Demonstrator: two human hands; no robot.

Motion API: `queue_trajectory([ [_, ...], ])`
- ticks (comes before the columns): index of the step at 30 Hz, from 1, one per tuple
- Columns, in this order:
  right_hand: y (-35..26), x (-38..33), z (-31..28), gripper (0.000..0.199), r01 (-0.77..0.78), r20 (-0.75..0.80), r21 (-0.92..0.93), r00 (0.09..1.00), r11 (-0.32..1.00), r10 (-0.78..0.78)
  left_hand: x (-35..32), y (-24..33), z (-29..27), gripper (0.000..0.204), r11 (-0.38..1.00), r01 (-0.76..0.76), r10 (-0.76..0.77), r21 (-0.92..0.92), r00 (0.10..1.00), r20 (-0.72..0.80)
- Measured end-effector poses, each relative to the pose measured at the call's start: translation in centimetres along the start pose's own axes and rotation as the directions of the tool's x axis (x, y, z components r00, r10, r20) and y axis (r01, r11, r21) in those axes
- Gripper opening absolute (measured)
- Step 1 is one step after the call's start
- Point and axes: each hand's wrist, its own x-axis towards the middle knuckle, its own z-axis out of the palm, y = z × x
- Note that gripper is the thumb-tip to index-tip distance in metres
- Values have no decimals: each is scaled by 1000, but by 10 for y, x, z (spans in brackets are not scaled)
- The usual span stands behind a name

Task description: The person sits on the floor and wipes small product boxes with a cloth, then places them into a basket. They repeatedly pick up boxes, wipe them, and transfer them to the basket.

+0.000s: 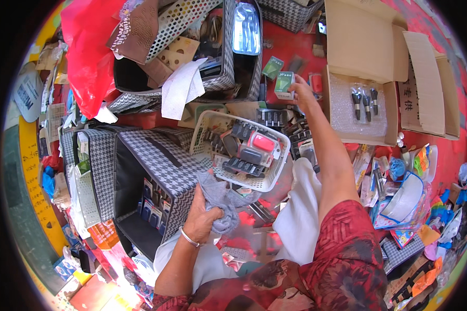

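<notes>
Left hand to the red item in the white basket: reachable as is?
Probably yes. The left hand sits just below the white basket, whose top is open, but it is holding a grey cloth.

The basket (244, 179) sits at centre; the cardboard box (366, 62) lies at two o'clock, the fabric bin (155, 171) at nine o'clock.

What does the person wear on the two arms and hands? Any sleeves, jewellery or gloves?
Both hands are bare, without gloves. The left hand has a thin silver bangle at the wrist. The right hand shows no jewellery. Short, dark red, patterned sleeves cover the upper arms; the forearms are uncovered.
</notes>
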Motion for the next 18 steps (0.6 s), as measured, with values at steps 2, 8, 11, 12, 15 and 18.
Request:
queue_trajectory([
  [2, -16, -25, -11, 67, -18, 370, 328, 922, 945, -111, -1, 0, 1, 88, 988, -151, 149, 45, 988, 30],
  [8, -50, -95, 19, 80, -138, 601, 506, 765, 851, -233, 13, -1, -1, 63, 979, -141, 131, -146, 989, -72],
  [11, -64, -130, 50, 74, 74, 732, 174, 657, 982, -180, 20, -6, -5, 54, 966, -248, 235, -68, 960, -150],
  [12, -66, -145, 59, 72, 178, 729, 28, 670, 984, -141, 22, -8, -6, 52, 965, -224, 198, -138, 964, -178],
  [15, -42, -200, 114, 70, 695, 806, -155, 500, 702, -317, 30, -12, -10, 39, 884, -235, 198, -405, 971, -131],
  [18, -30, -234, 141, 69, 718, 802, -380, 570, 583, -179, 36, -14, -16, 36, 811, -160, -1, -563, 962, -274],
])
